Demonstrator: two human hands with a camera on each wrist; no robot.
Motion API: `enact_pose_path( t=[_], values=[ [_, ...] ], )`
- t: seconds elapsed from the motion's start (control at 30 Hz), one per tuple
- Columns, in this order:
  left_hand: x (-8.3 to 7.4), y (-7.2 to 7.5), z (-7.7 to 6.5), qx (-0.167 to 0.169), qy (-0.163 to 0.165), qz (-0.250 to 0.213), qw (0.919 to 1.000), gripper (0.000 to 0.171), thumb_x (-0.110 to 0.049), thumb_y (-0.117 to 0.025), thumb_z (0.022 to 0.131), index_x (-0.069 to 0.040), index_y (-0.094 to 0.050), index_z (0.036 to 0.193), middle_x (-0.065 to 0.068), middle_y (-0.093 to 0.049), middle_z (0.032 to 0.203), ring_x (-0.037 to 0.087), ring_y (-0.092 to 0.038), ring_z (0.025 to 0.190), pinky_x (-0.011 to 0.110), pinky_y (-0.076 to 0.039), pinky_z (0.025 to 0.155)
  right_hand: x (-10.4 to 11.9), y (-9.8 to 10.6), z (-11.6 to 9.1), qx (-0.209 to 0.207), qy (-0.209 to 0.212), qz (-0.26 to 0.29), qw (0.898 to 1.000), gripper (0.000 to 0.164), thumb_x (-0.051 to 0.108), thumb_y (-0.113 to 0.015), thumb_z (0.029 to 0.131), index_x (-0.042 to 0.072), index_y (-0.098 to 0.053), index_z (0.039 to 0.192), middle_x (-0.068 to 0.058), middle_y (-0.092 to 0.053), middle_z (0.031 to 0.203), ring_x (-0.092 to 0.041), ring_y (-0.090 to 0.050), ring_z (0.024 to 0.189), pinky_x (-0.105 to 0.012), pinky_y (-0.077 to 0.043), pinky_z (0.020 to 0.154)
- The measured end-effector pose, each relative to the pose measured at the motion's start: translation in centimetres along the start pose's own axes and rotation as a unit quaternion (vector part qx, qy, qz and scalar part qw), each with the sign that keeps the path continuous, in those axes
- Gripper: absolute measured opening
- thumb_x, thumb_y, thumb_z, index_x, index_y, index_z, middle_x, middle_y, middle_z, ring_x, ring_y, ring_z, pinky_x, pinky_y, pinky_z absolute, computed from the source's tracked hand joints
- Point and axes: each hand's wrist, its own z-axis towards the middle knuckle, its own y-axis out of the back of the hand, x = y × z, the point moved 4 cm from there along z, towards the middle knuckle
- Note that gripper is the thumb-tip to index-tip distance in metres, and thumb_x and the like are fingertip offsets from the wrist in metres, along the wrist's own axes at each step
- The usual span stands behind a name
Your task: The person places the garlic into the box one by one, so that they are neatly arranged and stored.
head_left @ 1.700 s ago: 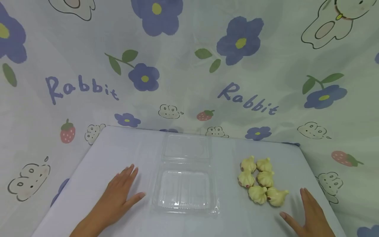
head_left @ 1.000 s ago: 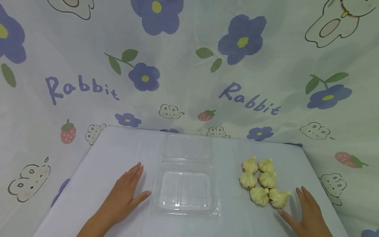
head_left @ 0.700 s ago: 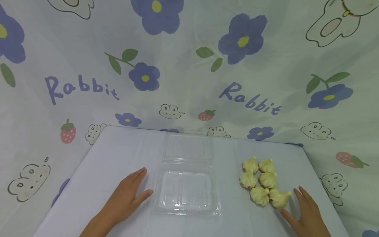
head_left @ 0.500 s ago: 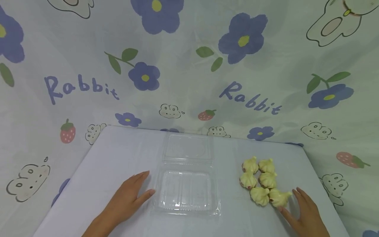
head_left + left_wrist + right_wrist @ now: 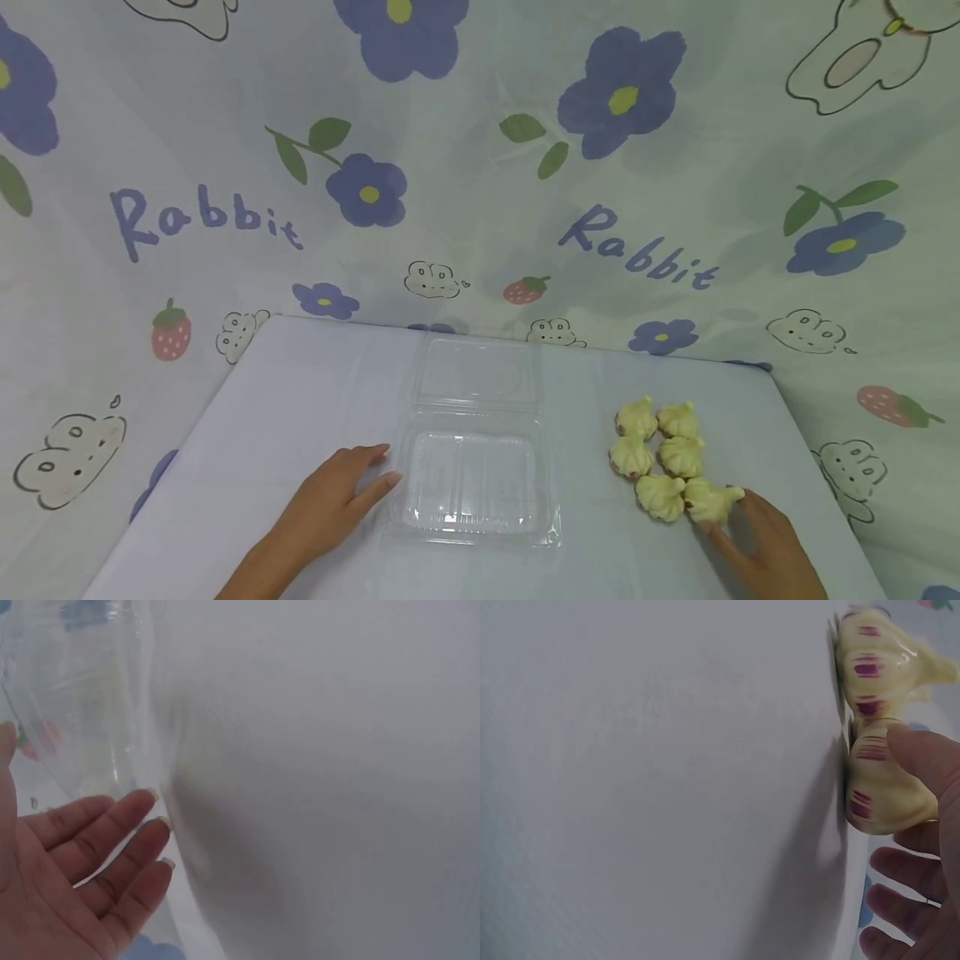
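In the head view several pale yellow garlic bulbs [image 5: 660, 497] lie in a cluster at the right of the table. My right hand [image 5: 768, 546] is at the nearest right one, the end garlic bulb [image 5: 710, 502], with thumb and index finger on either side of it. The right wrist view shows the thumb [image 5: 922, 754] on this bulb's purple-streaked side, the other fingers spread below. A clear plastic clamshell box [image 5: 468, 529] lies unfolded mid-table, lid away from me. My left hand [image 5: 318, 504] is by its left edge, fingers loosely bent, holding nothing.
The white tabletop [image 5: 300, 392] ends at a hanging cloth [image 5: 465, 167] printed with flowers, rabbits and strawberries. The box's lid [image 5: 476, 371] lies flat behind its base. The other bulbs sit close against the one at my right hand.
My right hand has moved left onto the nearest right bulb, its thumb and index finger closing in. My left hand has shifted right to the box's edge, its fingers bending more.
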Motion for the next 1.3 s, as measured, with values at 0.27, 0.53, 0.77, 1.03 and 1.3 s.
enact_pose_path(
  t=[0.27,0.53,0.77,1.03,1.3],
  values=[
    [-0.5,-0.6,0.7,0.023,0.034,-0.026,0.9988,0.054,-0.059,-0.061,0.102,-0.014,-0.068,0.131,-0.009,-0.069,0.110,0.012,-0.063,0.106,0.045,-0.053,0.095,0.5,-0.3,-0.1,0.020,-0.025,0.009,0.999,0.064,0.031,-0.085,0.089,-0.015,-0.056,0.122,-0.037,-0.062,0.116,-0.059,-0.058,0.109,-0.070,-0.045,0.086],
    [-0.2,-1.3,1.5,0.067,0.065,-0.099,0.9907,0.043,-0.057,-0.053,0.106,-0.020,-0.071,0.119,-0.014,-0.067,0.100,0.005,-0.062,0.094,0.038,-0.054,0.086,0.4,-0.5,0.2,0.081,-0.082,0.015,0.993,0.079,0.045,-0.076,0.097,-0.021,-0.050,0.130,-0.046,-0.054,0.126,-0.065,-0.050,0.117,-0.074,-0.042,0.093],
    [-0.1,-1.5,1.8,0.119,0.058,-0.167,0.9771,0.043,-0.054,-0.045,0.109,-0.018,-0.068,0.105,-0.005,-0.061,0.084,0.012,-0.055,0.080,0.029,-0.047,0.071,0.2,-0.7,0.2,0.071,-0.091,0.006,0.993,0.082,0.046,-0.075,0.097,-0.023,-0.048,0.130,-0.047,-0.053,0.125,-0.064,-0.050,0.116,-0.073,-0.042,0.093],
    [0.2,-1.9,1.9,0.134,0.082,-0.200,0.9672,0.046,-0.053,-0.042,0.111,-0.015,-0.060,0.092,0.000,-0.055,0.080,0.015,-0.049,0.073,0.029,-0.043,0.065,0.7,-0.8,0.0,0.034,-0.089,-0.002,0.995,0.076,0.042,-0.079,0.094,-0.021,-0.050,0.125,-0.043,-0.057,0.118,-0.060,-0.054,0.111,-0.071,-0.044,0.088],
    [0.5,-2.2,2.1,0.134,0.050,-0.277,0.9502,0.039,-0.039,-0.045,0.113,-0.010,-0.059,0.091,0.004,-0.058,0.084,0.021,-0.053,0.080,0.030,-0.046,0.072,0.7,-1.0,0.0,0.032,-0.098,0.005,0.995,0.082,0.046,-0.077,0.095,-0.023,-0.048,0.129,-0.046,-0.056,0.121,-0.062,-0.053,0.112,-0.072,-0.044,0.089]
  ],
)
